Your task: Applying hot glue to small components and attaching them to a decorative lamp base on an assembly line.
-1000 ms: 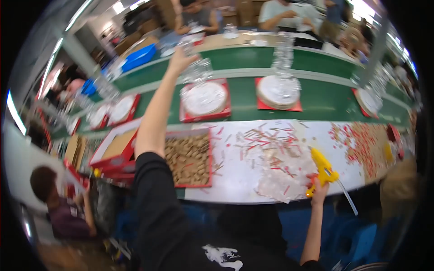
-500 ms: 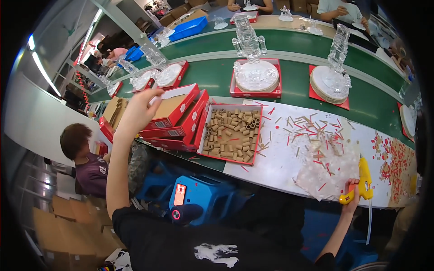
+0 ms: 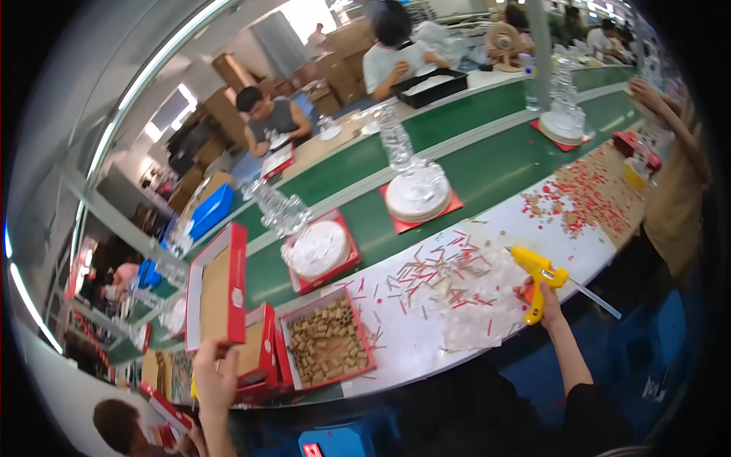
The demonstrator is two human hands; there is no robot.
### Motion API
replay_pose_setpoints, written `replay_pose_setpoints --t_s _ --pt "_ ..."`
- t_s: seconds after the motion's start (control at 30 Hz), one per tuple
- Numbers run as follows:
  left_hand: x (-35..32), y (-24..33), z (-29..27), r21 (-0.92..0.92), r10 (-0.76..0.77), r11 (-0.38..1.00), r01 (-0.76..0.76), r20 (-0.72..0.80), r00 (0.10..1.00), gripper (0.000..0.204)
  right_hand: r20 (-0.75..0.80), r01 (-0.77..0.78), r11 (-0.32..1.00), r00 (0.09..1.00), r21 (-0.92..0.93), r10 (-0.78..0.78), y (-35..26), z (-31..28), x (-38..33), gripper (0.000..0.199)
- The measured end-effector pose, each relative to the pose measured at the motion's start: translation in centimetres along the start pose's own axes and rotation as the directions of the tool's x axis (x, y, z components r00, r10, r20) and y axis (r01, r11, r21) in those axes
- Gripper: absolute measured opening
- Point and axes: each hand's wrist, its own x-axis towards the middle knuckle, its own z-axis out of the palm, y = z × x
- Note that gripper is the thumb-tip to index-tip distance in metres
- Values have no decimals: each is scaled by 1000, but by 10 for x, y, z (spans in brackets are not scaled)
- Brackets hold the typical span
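Observation:
My left hand [image 3: 215,378] grips the lower edge of a red cardboard box lid [image 3: 217,287] and holds it upright above the left end of the white worktable [image 3: 411,343]. My right hand [image 3: 542,298] is closed around a yellow glue gun [image 3: 537,276] at the table's front edge, beside a clear plastic sheet [image 3: 487,297]. A red tray of brown cork-like cylinders [image 3: 327,344] sits just right of the lifted lid. Red and white thin sticks [image 3: 426,274] lie scattered between the tray and the glue gun.
A green conveyor belt [image 3: 487,171] runs behind the table with white plates on red mats [image 3: 417,199], each bearing a clear glass-like stack [image 3: 396,137]. More red boxes [image 3: 255,358] lie under the lid. Other people sit across the belt, at the lower left and right.
My left hand has taken hold of a red box lid and raised it upright. The view has swung left and tilted. My right hand still holds the glue gun.

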Motion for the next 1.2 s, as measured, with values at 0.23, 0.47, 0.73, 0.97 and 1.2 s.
replay_pose_setpoints --t_s 0.23,0.47,0.73,0.97,1.2 --pt "13 75 120 -350 317 899 -263 107 942 13 -166 55 998 984 -36 -60 -4 15 -6 31" --pt "27 57 263 -299 620 783 -546 299 725 22 -173 26 994 984 -103 -44 -7 20 -5 29" --pt "-41 76 308 -437 236 895 -92 289 928 38 -152 18 991 988 -131 -38 -8 15 -4 38" --pt "-37 62 328 -677 -2 721 150 215 977 38 -134 -31 993 991 -117 16 -19 14 -1 33" --pt "-49 55 338 -751 -62 650 117 101 993 27 178 -38 839 971 -542 159 -54 116 -8 48"
